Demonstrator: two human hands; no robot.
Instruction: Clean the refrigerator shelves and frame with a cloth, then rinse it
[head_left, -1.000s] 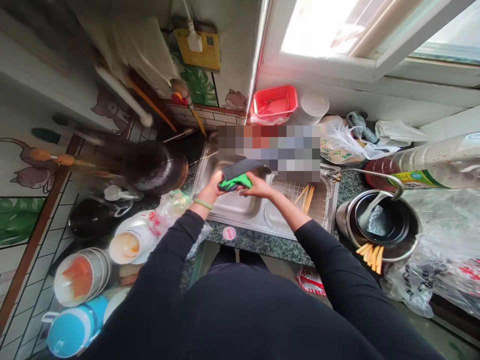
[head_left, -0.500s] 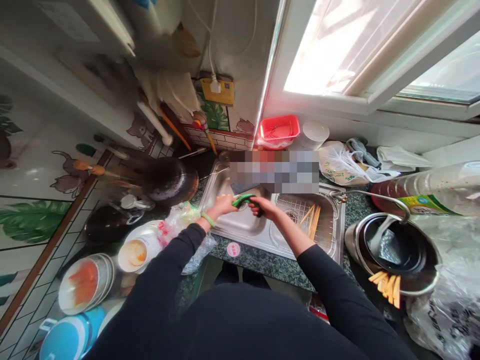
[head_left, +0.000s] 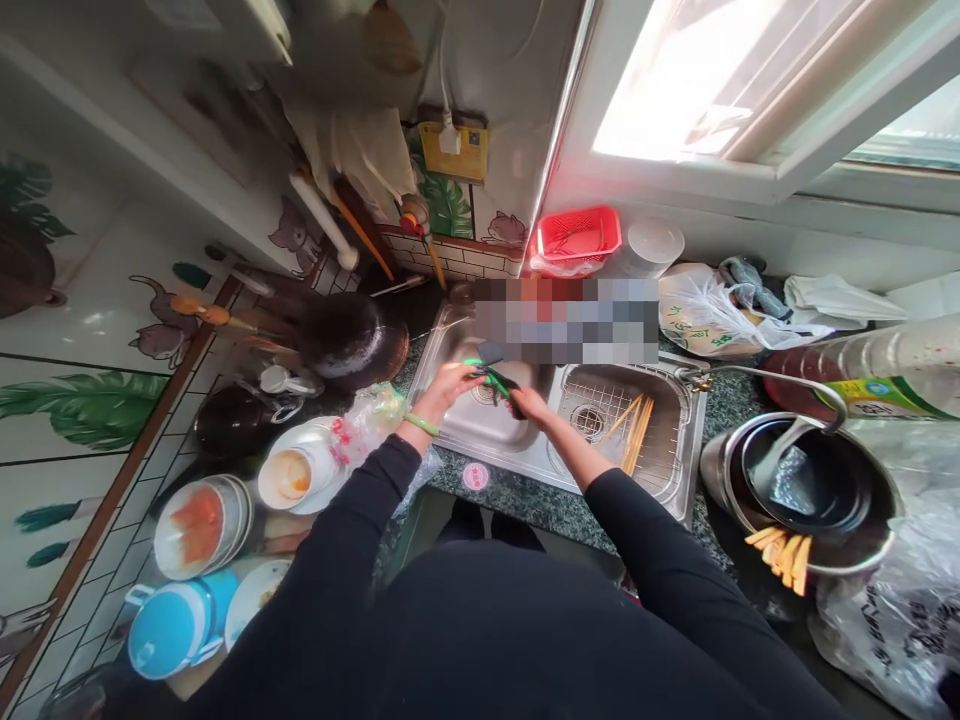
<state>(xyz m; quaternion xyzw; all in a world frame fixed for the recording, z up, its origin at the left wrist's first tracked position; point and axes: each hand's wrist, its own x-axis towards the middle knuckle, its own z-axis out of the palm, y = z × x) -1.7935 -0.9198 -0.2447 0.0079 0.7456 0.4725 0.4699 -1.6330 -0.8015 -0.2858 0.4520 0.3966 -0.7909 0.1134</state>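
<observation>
Above the left basin of the steel sink (head_left: pixel 517 462), both my hands hold one slim green-and-black item (head_left: pixel 495 384), its exact kind too small to make out. My left hand (head_left: pixel 450 388), with a pale green bangle at the wrist, has its fingers closed on the item's upper left end. My right hand (head_left: pixel 531 402) grips the dark lower right end. Beneath them the basin's drain is partly covered by the item. In the right basin a wire rack (head_left: pixel 596 395) carries several wooden chopsticks (head_left: pixel 637 435).
A dark wok (head_left: pixel 352 340), stacked stained bowls (head_left: pixel 199 530) and a blue-lidded container (head_left: pixel 169 630) crowd the left. Behind the sink are a red basket (head_left: pixel 577 238) and a plastic bag (head_left: pixel 709 310). The faucet (head_left: pixel 780 375) arches over nested pots (head_left: pixel 806 490) at right.
The green-and-black item has turned between my hands, from a curved loop to a slanting, straighter shape. The view has shifted slightly, so the surroundings appear farther right and higher.
</observation>
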